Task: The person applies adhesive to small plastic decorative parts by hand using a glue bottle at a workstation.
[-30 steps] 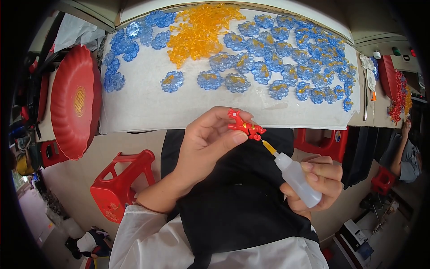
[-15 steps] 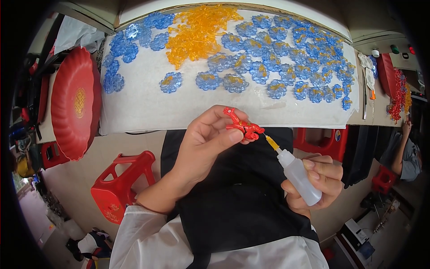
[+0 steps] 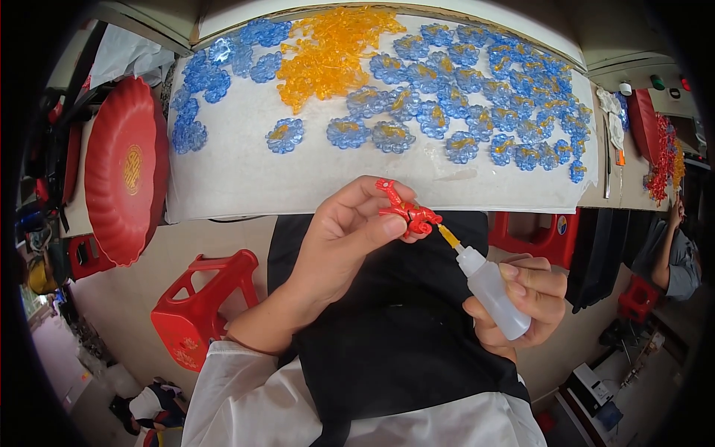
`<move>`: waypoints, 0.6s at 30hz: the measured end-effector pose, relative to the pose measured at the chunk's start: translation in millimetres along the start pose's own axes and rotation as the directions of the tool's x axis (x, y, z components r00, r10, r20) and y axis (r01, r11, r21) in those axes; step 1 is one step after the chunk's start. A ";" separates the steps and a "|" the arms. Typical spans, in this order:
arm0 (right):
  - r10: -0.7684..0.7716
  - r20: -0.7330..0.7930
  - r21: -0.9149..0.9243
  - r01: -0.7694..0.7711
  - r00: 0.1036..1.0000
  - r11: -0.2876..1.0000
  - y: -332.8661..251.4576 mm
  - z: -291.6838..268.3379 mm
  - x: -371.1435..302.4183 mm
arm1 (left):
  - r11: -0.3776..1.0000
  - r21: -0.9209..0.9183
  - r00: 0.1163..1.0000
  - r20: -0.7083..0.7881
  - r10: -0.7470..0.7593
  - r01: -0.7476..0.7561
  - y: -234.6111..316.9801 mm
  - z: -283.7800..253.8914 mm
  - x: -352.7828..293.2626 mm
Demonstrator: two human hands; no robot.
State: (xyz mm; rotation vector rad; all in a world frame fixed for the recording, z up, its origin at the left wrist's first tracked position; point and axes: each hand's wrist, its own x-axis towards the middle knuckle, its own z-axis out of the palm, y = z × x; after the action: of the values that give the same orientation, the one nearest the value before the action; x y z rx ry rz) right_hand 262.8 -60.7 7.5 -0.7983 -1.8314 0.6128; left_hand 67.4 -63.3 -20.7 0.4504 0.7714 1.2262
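Note:
Between thumb and fingers, my left hand pinches a small red plastic figure in front of the table's near edge. My right hand is wrapped round a translucent white squeeze bottle, tilted up to the left. The bottle's yellow needle tip meets the lower right end of the figure, or comes very close to it; whether they touch I cannot tell. Ahead on the white-covered table lie many blue flower-shaped plastic pieces, several with yellow bits on them, and a heap of yellow translucent pieces.
A large red scalloped tray stands at the left. Red stools are on the floor at left and beneath the table at right. At the far right, another person's arm reaches toward red and yellow pieces.
My right hand and the bottle have shifted slightly up and left, so the needle tip is closer to the red figure. My left hand has hardly moved.

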 end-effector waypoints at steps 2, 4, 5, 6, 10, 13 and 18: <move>0.004 -0.043 0.005 -0.004 0.999 1.000 -0.5 4.1 0.1 | 0.999 -0.049 0.999 0.045 -0.011 0.013 0.9 -4.4 -0.7; 0.000 -0.083 0.015 0.001 0.997 1.000 0.0 6.7 2.7 | 0.998 -0.062 1.000 0.016 -0.027 0.028 4.7 -4.7 -1.9; 0.045 -0.150 0.066 -0.035 0.988 0.997 -0.3 6.8 3.4 | 0.996 -0.077 0.999 -0.014 -0.047 0.046 7.4 -5.0 -3.7; 0.088 -0.215 0.125 -0.062 0.973 0.990 1.2 7.7 5.2 | 0.997 -0.069 0.999 -0.023 -0.027 0.025 8.7 -6.7 -3.5; 0.361 -0.063 0.309 -0.326 0.931 0.894 6.2 17.4 17.9 | 0.998 -0.046 0.996 -0.083 0.034 -0.038 16.6 -28.7 -20.4; 0.224 0.243 0.090 -0.252 0.944 0.964 26.6 38.0 40.5 | 0.992 0.002 0.981 -0.147 0.127 -0.128 26.7 -48.3 -41.4; -0.051 0.412 0.103 0.009 0.910 0.995 42.5 101.5 81.4 | 0.920 0.076 0.872 -0.296 0.389 -0.385 42.9 -74.2 -60.8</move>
State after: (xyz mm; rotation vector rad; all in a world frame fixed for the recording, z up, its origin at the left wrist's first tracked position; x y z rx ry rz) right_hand 156.3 23.2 -11.9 -0.6023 -2.1722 0.8996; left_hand -24.0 -115.1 -24.0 0.4452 0.9860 1.6959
